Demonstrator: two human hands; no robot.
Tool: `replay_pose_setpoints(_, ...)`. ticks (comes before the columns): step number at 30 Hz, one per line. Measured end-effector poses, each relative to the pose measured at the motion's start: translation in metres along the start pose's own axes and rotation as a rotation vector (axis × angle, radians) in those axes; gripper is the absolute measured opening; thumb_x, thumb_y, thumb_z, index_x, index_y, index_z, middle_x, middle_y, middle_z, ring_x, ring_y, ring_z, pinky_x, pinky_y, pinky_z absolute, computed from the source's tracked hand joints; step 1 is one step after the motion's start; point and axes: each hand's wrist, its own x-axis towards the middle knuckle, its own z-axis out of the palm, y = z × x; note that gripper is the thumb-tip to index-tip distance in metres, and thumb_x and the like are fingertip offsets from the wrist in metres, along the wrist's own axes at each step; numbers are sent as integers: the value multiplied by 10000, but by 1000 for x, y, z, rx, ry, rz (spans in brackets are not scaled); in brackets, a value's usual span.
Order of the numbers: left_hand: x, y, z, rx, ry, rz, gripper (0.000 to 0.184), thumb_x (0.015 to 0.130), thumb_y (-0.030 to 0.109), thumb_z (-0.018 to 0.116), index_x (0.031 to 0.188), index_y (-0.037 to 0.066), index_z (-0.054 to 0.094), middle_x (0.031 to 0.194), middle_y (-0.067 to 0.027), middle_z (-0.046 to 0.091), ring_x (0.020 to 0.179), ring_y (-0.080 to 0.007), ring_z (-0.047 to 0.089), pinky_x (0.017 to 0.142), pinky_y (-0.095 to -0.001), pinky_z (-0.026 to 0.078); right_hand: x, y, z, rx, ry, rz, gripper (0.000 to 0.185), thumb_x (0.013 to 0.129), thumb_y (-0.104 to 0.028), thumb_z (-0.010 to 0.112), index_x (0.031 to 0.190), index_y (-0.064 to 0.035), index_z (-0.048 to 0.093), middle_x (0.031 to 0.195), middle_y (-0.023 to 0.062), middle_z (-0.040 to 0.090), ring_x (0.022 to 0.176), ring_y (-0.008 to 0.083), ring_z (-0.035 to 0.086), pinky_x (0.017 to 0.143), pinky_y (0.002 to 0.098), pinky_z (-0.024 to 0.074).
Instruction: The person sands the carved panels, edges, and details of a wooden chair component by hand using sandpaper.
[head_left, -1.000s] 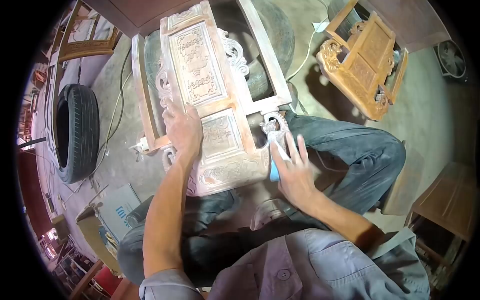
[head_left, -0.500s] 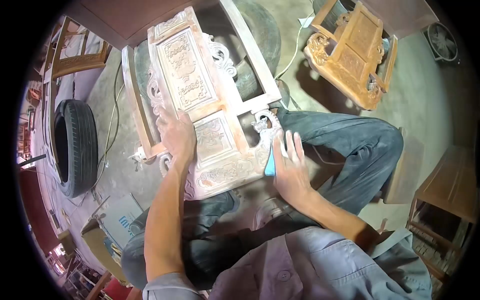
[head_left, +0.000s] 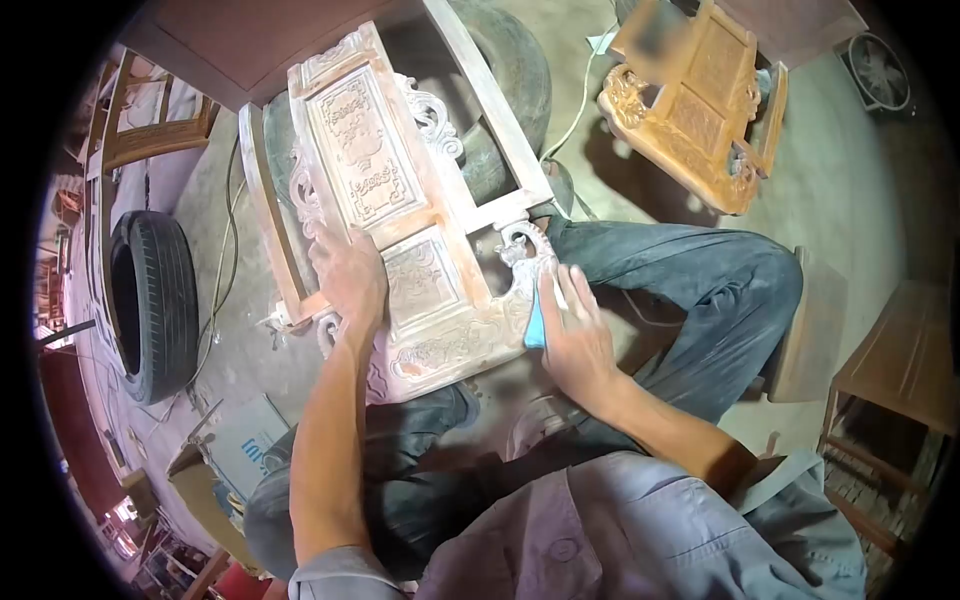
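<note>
A carved wooden chair back, pale and dusty, lies tilted across my lap, with relief panels and scrolled edges. My left hand is wrapped over its left edge, thumb on the panel face and fingertips partly hidden. Against the scrolled right edge, my right hand presses a piece of blue sandpaper. Its fingers lie along the wood's outer side, and only part of the blue sheet shows beneath them.
A black tire stands at left, and another tire lies under the chair frame. A varnished carved chair is at upper right, near a fan. Cardboard lies lower left; a wooden table stands at right.
The view has shifted slightly, so the chair back appears a little further left. A bit more of the blue sandpaper shows under my right hand. My left hand keeps its hold.
</note>
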Motion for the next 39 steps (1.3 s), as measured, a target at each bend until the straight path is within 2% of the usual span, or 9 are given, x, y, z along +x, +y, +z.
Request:
replay_pose_setpoints(4,2,9,-9,-18,-18,-21,752,1066,374,551,1630,-66,319,1425,-403,537,1298,-545,566,1088,-557,482,0,12,3,20,32,-28,837,771,38,595,1547,238,355,1379,446,608,1387,543,564,1261,571,374)
replay_pose_setpoints(11,2,7,-8,-20,-51,-23,753,1080,378,527,1655,-34,269,1483,-388,496,1300,-542,566,1089,-554,479,-10,6,-9,114,-1,53,838,776,88,598,1543,266,314,1180,402,700,1328,538,609,1261,574,372)
replay_pose_setpoints(18,3,5,-5,12,-60,-35,762,1093,411,491,1688,7,240,1498,-427,475,1351,-563,544,1107,-565,475,-18,10,-7,202,49,19,784,788,100,598,1518,259,362,1214,412,688,1289,531,632,1248,585,392)
replay_pose_setpoints(22,0,11,-12,-1,-68,-35,751,1091,405,495,1679,-2,267,1499,-432,476,1292,-570,588,1083,-570,502,4,19,2,237,113,30,793,782,92,596,1521,258,363,1169,419,700,1301,522,634,1248,589,390)
replay_pose_setpoints(25,0,10,-11,-8,-72,-24,746,1108,424,419,1667,-36,244,1531,-467,430,1300,-614,564,1104,-608,457,-24,8,-6,189,51,39,825,765,95,589,1539,248,346,1144,400,710,1290,522,637,1257,586,379)
replay_pose_setpoints(30,-4,14,-19,-7,-106,-33,749,1105,413,435,1674,-31,236,1529,-447,441,1283,-601,578,1084,-595,476,0,25,-2,294,67,79,810,775,85,602,1532,240,358,1311,418,652,1305,549,614,1274,564,365)
replay_pose_setpoints(32,1,11,-11,12,-70,-32,745,1096,401,482,1671,-15,258,1490,-394,494,1246,-564,610,1054,-569,511,-25,19,-3,265,36,86,820,771,92,601,1533,248,342,1345,429,629,1295,558,614,1275,563,361)
replay_pose_setpoints(34,4,4,-3,38,-37,-14,739,1100,401,477,1671,-12,253,1494,-392,492,1250,-562,608,1055,-566,510,-17,21,-2,241,109,23,828,760,108,612,1525,263,334,1382,445,601,1298,572,606,1268,565,373)
replay_pose_setpoints(39,2,12,-11,49,-85,-59,731,1103,399,475,1669,-13,263,1506,-409,473,1281,-558,587,1072,-558,499,-17,21,-5,265,27,46,870,747,125,618,1547,259,305,1392,445,595,1360,546,574,1246,579,397)
